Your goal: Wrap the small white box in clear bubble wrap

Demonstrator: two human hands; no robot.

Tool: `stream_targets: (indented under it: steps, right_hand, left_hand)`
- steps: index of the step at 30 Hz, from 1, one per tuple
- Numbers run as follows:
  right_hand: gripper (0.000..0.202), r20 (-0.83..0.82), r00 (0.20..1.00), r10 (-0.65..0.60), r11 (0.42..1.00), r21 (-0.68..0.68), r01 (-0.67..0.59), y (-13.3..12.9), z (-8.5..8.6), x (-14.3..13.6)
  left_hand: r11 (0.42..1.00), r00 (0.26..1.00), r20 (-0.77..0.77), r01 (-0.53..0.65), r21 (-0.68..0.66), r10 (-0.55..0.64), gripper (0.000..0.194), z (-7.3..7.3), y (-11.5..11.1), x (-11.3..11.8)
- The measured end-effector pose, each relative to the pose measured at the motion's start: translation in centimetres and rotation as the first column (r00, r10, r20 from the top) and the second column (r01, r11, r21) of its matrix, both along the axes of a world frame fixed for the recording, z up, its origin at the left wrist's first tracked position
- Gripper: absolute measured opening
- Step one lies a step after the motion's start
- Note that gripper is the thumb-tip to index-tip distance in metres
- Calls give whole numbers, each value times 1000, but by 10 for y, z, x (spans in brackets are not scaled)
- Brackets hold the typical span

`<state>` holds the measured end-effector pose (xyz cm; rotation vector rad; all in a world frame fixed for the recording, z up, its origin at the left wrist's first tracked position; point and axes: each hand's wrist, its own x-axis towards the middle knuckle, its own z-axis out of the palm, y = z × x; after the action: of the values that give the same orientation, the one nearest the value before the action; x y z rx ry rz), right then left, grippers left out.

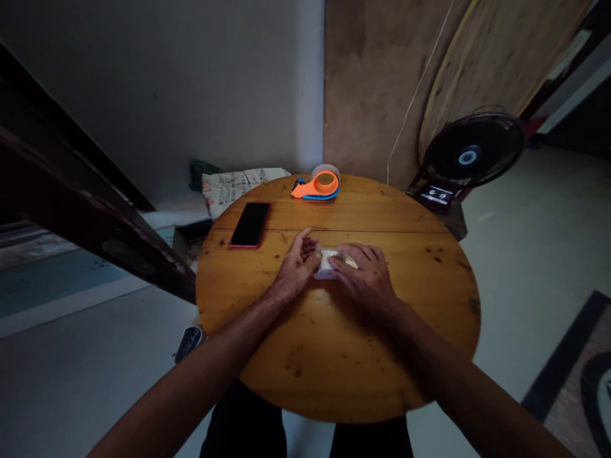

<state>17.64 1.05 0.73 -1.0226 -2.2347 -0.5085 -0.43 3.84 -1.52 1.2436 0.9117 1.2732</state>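
Observation:
Between my two hands, over the middle of the round wooden table (286, 356), is a small whitish package (327, 270). It looks wrapped in clear plastic or bubble wrap; what is inside cannot be made out. My left hand (300, 264) grips its left side, thumb against it and fingers curled. My right hand (365, 270) closes on the right side, thumb pressed on the near face and fingers over the far edge. Beyond the hands stands an orange and blue tape dispenser (310, 188) with a roll of tape in it.
A dark-screened phone with a red edge (251, 224) lies on the table's left part. Behind the table is a printed sack (229, 189) by the wall. A black fan (470, 156) stands at the back right. A dark wooden post (119, 235) slants along the left.

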Motion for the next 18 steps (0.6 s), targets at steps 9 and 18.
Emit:
stream_targets:
  steps: [9, 18]
  right_hand:
    - [13, -49, 998, 30, 1000, -5, -31, -1, -1, -1]
    - [11, -159, 986, 51, 996, -67, -62, 1, -6, 0]
  left_hand:
    - [999, 998, -52, 39, -21, -40, 74, 2, -3, 6]
    - [1000, 998, -63, 23, -6, -23, 74, 0, -1, 10]
